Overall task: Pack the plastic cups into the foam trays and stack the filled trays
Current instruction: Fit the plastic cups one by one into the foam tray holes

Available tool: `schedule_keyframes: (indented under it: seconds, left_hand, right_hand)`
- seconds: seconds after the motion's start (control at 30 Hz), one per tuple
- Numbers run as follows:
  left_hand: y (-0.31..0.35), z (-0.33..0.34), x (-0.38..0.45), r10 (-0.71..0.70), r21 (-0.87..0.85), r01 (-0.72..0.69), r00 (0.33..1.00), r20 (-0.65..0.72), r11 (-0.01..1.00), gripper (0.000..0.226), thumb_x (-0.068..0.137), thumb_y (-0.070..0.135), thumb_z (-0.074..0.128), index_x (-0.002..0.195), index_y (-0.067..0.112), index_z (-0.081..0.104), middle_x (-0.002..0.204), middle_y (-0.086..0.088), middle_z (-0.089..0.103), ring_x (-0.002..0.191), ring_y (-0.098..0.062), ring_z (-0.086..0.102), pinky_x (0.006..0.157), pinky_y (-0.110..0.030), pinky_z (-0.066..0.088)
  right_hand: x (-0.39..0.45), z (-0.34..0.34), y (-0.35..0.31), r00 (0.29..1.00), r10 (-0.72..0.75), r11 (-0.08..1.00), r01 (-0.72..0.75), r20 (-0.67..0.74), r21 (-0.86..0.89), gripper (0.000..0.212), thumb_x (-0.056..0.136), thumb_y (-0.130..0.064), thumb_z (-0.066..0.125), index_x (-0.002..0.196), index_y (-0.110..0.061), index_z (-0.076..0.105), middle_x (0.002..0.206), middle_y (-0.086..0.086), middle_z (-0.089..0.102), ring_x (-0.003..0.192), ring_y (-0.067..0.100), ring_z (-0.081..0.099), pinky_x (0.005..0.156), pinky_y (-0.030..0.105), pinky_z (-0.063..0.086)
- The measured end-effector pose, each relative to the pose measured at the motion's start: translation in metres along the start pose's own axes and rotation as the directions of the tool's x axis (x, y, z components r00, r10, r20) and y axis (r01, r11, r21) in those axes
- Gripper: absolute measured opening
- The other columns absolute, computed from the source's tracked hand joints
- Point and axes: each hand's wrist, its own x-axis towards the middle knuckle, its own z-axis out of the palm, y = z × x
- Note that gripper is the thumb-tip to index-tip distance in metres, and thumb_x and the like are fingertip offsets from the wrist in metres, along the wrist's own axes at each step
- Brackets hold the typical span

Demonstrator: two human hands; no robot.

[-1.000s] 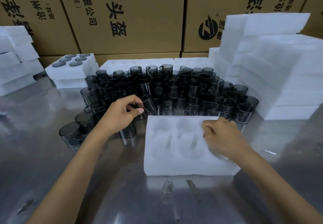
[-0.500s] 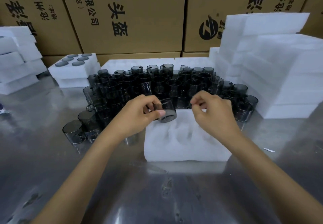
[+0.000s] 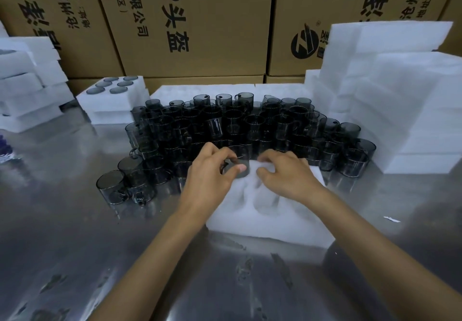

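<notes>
A white foam tray [image 3: 262, 223] with round pockets lies on the steel table in front of me. My left hand [image 3: 212, 173] grips a smoky grey plastic cup [image 3: 241, 164] over the tray's far left pocket. My right hand [image 3: 285, 173] rests on the tray's far edge beside that cup, fingers curled and apart, with nothing visibly in it. Behind the tray stands a dense crowd of the same grey cups [image 3: 250, 125]. A filled tray [image 3: 112, 93] sits on a short stack at the back left.
Tall piles of empty foam trays [image 3: 400, 95] rise at the right, and more foam [image 3: 27, 83] is stacked at the far left. Cardboard boxes [image 3: 195, 20] wall off the back. The steel table [image 3: 75, 245] is bare near me.
My left hand picked a cup from the crowd and carried it right to the tray's far left pocket. My right hand moved from the tray's right side to its far edge.
</notes>
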Motion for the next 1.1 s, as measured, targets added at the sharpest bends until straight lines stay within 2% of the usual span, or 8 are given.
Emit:
schedule_keyframes:
  seconds: [0.1, 0.2, 0.4, 0.5, 0.6, 0.67, 0.87, 1.1]
  left_hand:
    - [-0.002, 0.002, -0.001, 0.021, 0.039, -0.021, 1.0, 0.005, 0.999, 0.024, 0.084, 0.039, 0.076, 0.099, 0.022, 0.072, 0.089, 0.01, 0.048, 0.073, -0.005, 0.053, 0.068, -0.025, 0.048]
    - [-0.005, 0.0, -0.004, 0.063, 0.08, -0.065, 0.997, 0.035, 0.995, 0.024, 0.083, 0.038, 0.077, 0.103, 0.025, 0.072, 0.09, 0.013, 0.049, 0.07, -0.003, 0.053, 0.062, -0.017, 0.044]
    - [-0.017, -0.009, -0.006, -0.08, -0.198, 0.072, 0.996, -0.034, 0.978, 0.019, 0.091, 0.028, 0.068, 0.11, 0.033, 0.069, 0.083, 0.015, 0.065, 0.077, -0.001, 0.057, 0.068, -0.013, 0.043]
    - [-0.023, -0.017, 0.007, -0.098, -0.247, 0.111, 0.993, 0.064, 0.963, 0.034, 0.098, 0.02, 0.059, 0.131, 0.03, 0.06, 0.115, 0.019, 0.064, 0.093, 0.008, 0.057, 0.078, -0.007, 0.043]
    - [-0.03, -0.02, 0.016, 0.022, -0.221, 0.061, 0.934, 0.356, 0.973, 0.046, 0.105, 0.019, 0.046, 0.148, 0.035, 0.042, 0.145, 0.034, 0.034, 0.133, 0.02, 0.029, 0.105, -0.005, 0.026]
    - [-0.037, -0.018, 0.016, 0.044, -0.237, 0.076, 0.884, 0.466, 0.969, 0.046, 0.106, 0.02, 0.043, 0.147, 0.041, 0.038, 0.141, 0.04, 0.025, 0.131, 0.03, 0.012, 0.107, -0.004, 0.016]
    - [-0.048, -0.006, 0.006, -0.006, -0.267, 0.17, 0.854, 0.521, 0.949, 0.045, 0.106, 0.026, 0.043, 0.149, 0.036, 0.038, 0.152, 0.034, 0.023, 0.141, 0.019, 0.009, 0.121, -0.022, 0.01]
    - [-0.048, -0.001, 0.005, 0.014, -0.229, 0.125, 0.852, 0.523, 0.965, 0.049, 0.107, 0.012, 0.038, 0.154, 0.022, 0.031, 0.158, 0.027, 0.017, 0.14, 0.022, 0.003, 0.109, 0.0, 0.004]
  right_hand:
    - [0.004, -0.003, -0.009, 0.991, -0.008, 0.961, 0.044, -0.134, 0.274, 0.027, 0.1, -0.032, 0.051, 0.123, -0.023, 0.061, 0.115, -0.008, 0.065, 0.118, 0.017, 0.051, 0.1, 0.029, 0.037]
    - [0.009, -0.003, -0.022, 0.998, -0.042, 0.862, 0.055, -0.038, 0.505, 0.025, 0.1, -0.031, 0.056, 0.122, -0.021, 0.063, 0.112, -0.01, 0.066, 0.109, 0.007, 0.058, 0.093, 0.011, 0.044]
    - [0.012, 0.006, -0.017, 0.997, -0.062, 0.83, 0.071, -0.035, 0.553, 0.023, 0.095, -0.026, 0.065, 0.117, -0.018, 0.067, 0.113, -0.003, 0.07, 0.111, 0.011, 0.063, 0.106, 0.038, 0.045]
    - [0.011, 0.009, -0.012, 0.995, -0.084, 0.821, 0.101, -0.055, 0.562, 0.022, 0.095, -0.028, 0.066, 0.116, -0.02, 0.068, 0.112, -0.004, 0.07, 0.111, 0.009, 0.062, 0.106, 0.037, 0.046]
    - [0.01, 0.015, -0.009, 0.989, -0.091, 0.887, 0.132, -0.113, 0.444, 0.026, 0.096, -0.037, 0.061, 0.121, -0.028, 0.066, 0.115, -0.013, 0.068, 0.119, 0.009, 0.054, 0.108, 0.033, 0.035]
    - [0.008, 0.018, -0.006, 0.981, -0.114, 0.943, 0.157, -0.158, 0.295, 0.03, 0.098, -0.045, 0.056, 0.125, -0.034, 0.062, 0.118, -0.017, 0.066, 0.122, 0.007, 0.048, 0.099, 0.028, 0.023]
    - [0.006, 0.026, -0.003, 0.968, -0.214, 0.975, 0.22, -0.134, 0.028, 0.034, 0.099, -0.051, 0.047, 0.127, -0.035, 0.058, 0.12, -0.015, 0.064, 0.122, 0.01, 0.045, 0.092, 0.028, 0.019]
    - [0.005, 0.028, -0.004, 0.972, -0.202, 0.979, 0.197, -0.121, -0.052, 0.04, 0.1, -0.054, 0.043, 0.134, -0.037, 0.056, 0.131, -0.016, 0.062, 0.123, 0.013, 0.048, 0.095, 0.03, 0.023]
